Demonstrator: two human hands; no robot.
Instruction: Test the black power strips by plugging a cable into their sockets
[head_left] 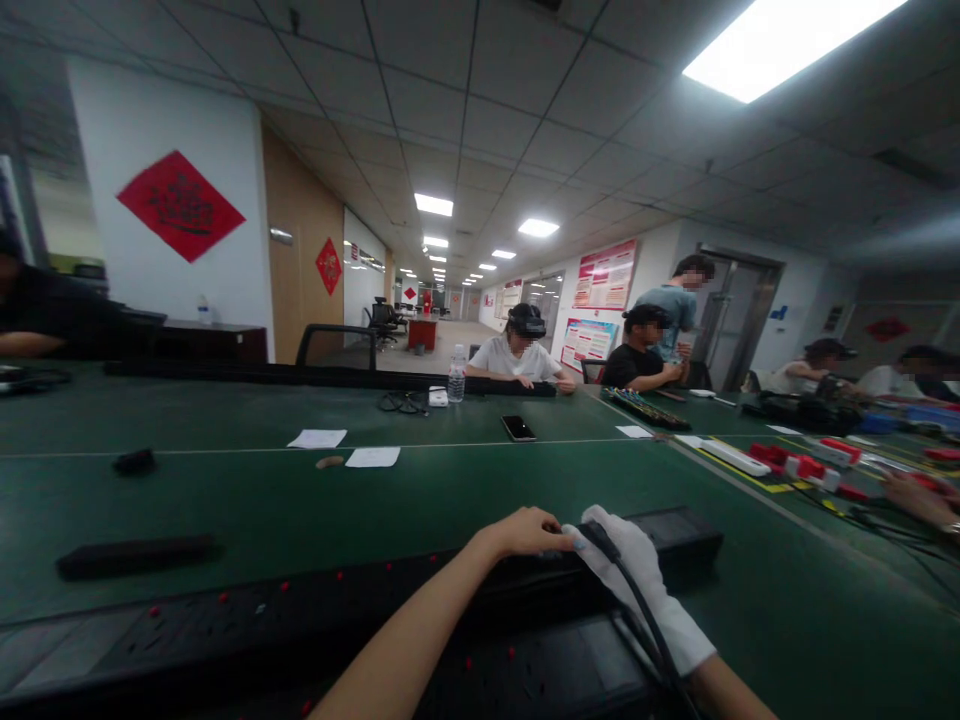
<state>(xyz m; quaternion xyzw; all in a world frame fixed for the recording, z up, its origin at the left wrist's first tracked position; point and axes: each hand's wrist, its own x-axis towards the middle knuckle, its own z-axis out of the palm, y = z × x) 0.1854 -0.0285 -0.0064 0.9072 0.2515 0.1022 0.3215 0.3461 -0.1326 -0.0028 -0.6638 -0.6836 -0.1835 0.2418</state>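
Note:
My left hand [529, 532] is bare and rests with curled fingers on the top of a long black power strip [225, 625] that runs along the near edge of the green table. My right hand [626, 565] wears a white glove and is closed around a black cable [645, 620] that trails back toward me. The two hands touch each other at the fingertips over the strip's right part. What the left fingers pinch is hidden. A second black strip section [675, 530] lies just beyond the gloved hand.
On the green table [420, 500] lie a black bar [135, 555], paper slips [373, 457], a phone [517, 428] and a water bottle [456, 375]. Red and white parts [795, 465] sit at right. Several people sit at the far side and right; another person's hand [919, 497] reaches in at right.

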